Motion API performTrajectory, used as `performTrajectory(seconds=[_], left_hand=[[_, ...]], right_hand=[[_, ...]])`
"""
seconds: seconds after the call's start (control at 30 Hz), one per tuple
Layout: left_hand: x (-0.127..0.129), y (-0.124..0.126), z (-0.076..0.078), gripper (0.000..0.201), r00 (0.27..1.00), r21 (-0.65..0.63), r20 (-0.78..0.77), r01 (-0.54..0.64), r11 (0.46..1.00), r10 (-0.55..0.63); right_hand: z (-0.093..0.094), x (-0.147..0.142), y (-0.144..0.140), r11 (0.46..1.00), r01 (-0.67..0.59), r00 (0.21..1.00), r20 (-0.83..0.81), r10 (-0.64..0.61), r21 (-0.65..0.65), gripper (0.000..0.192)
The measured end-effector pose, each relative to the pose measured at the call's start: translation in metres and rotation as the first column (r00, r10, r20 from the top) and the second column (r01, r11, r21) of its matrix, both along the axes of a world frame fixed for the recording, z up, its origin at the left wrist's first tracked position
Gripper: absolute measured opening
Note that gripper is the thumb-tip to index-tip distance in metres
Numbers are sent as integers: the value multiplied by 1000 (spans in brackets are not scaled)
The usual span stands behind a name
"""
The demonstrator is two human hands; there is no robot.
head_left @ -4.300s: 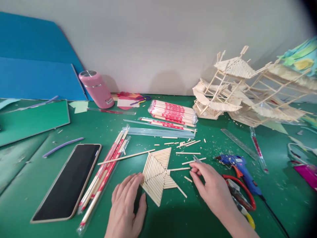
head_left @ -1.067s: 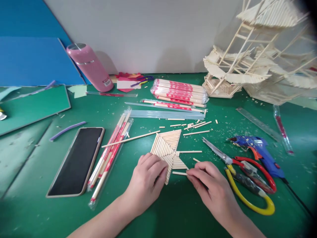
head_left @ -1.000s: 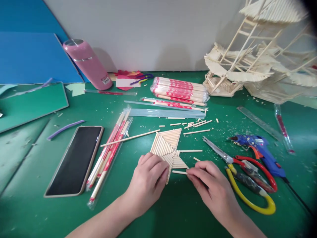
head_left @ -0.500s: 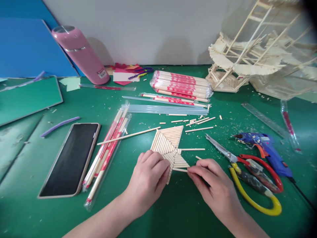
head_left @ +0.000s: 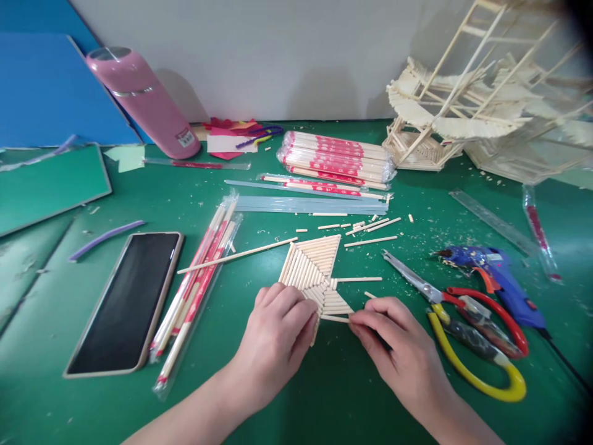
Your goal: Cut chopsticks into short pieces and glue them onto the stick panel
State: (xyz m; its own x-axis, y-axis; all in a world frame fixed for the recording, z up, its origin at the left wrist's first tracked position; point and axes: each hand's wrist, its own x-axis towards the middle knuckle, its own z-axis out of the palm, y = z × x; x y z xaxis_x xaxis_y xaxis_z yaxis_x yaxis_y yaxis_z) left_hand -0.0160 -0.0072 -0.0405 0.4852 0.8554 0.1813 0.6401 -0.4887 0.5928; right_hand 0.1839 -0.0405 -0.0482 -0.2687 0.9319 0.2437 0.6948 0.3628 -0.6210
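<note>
A flat panel of wooden sticks (head_left: 308,266), laid in angled rows like part of a star, lies on the green table. My left hand (head_left: 280,327) is closed on its lower left edge, the fingertips covering part of it. Between the thumb and fingers of my right hand (head_left: 393,340) is the right end of a short wooden stick (head_left: 335,319), which lies along the panel's lower edge. Another stick (head_left: 359,279) juts out from the panel's right side. A small stick end (head_left: 369,295) shows just above my right fingers.
Scissors (head_left: 430,293) and a blue glue gun (head_left: 498,278) lie to the right. A phone (head_left: 125,303) and wrapped chopsticks (head_left: 199,290) are on the left. Behind are cut sticks (head_left: 370,241), a chopstick bundle (head_left: 338,157), a pink bottle (head_left: 148,105) and a wooden stick model (head_left: 456,123).
The view has shifted slightly, so most things sit a little further left. Both hands keep the same grip, and the short stick stays at the panel's lower edge.
</note>
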Motion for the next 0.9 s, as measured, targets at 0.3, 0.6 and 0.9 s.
performTrajectory(seconds=[0.3,0.6,0.9], left_hand=[[2,1,1,14,1000,5,-2,-8,1000,8],[3,2,3,14,1000,3,-11,-15,1000,15],[5,0,4,13,1000,-17,-17,-5,1000,4]], right_hand=[[-1,-1,1,1000,-6,999,49,7,-20,13],[2,-2,0,999,21,998,68,-18,-42,20],[8,-1,2,988,21,998,67,-10,-155,18]])
